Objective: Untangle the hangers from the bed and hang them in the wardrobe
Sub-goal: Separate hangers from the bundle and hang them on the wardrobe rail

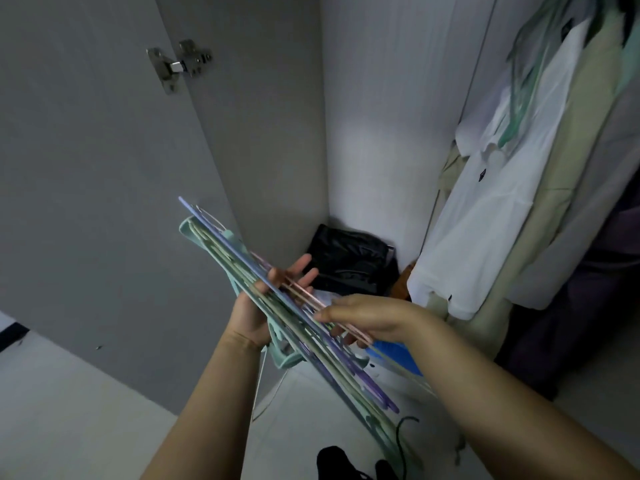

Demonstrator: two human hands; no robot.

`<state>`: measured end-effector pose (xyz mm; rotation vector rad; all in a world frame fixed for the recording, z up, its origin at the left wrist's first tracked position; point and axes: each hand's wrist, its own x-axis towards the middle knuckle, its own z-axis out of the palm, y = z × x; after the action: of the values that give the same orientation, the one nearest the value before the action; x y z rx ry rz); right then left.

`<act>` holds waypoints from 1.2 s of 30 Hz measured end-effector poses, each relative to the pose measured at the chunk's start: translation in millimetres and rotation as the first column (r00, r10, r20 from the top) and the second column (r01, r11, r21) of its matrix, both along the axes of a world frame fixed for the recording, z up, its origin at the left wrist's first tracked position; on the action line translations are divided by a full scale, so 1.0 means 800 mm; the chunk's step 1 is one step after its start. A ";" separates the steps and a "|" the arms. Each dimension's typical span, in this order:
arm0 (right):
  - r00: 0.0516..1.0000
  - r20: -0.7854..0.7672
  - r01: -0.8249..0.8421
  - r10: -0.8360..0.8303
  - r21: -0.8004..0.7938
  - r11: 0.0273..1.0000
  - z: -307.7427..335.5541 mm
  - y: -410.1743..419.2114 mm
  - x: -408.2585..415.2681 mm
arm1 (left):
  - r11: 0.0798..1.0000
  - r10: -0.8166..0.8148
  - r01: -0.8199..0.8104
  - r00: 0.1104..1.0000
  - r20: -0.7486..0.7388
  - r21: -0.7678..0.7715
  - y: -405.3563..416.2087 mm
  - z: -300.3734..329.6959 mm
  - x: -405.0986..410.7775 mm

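Note:
A flat stack of several thin hangers [221,251] in mint, lilac, cream and pink runs slanted from upper left to lower right in front of the open wardrobe. My left hand [256,306] supports the stack from beneath, thumb across it and fingers stretched out past its far side. My right hand [363,315] comes in from the right and its fingers curl round a pink hanger [308,296] at the top of the stack. The hooks are hidden below my hands.
The grey wardrobe door [86,168] with a metal hinge [178,64] stands open on the left. Shirts and other clothes [502,188] hang on the right, some on green hangers. A black bag [349,261] lies in the wardrobe's back corner. Pale floor below.

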<state>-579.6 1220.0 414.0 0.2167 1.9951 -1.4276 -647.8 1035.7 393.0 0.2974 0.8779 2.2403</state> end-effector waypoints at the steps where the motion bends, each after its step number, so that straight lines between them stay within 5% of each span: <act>1: 0.998 0.007 0.056 -0.056 -0.031 0.998 -0.001 0.002 -0.001 | 1.000 -0.028 0.028 1.000 0.001 0.000 0.000 0.000 0.000; 4: 0.957 0.013 0.291 -0.291 -0.051 0.955 -0.004 0.019 -0.003 | 0.999 -0.034 0.034 0.999 0.029 0.001 -0.002 0.001 -0.001; 12: 0.879 -0.004 0.477 -0.477 0.003 0.879 0.025 0.089 -0.006 | 0.997 0.053 -0.057 0.996 0.075 0.050 -0.019 -0.016 -0.020; 25: 0.802 -0.082 0.584 -0.592 -0.103 0.805 0.037 0.170 0.017 | 0.991 -0.085 0.085 0.996 0.004 -0.103 -0.028 -0.013 -0.019; 36: 0.838 -0.079 0.533 -0.539 -0.088 0.841 0.040 0.174 0.030 | 0.989 -0.111 0.103 0.991 -0.071 -0.109 -0.038 -0.003 0.002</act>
<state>-555.5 1359.1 445.9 0.7423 2.0581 -1.8731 -645.8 1005.1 390.7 0.3753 0.9936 2.0879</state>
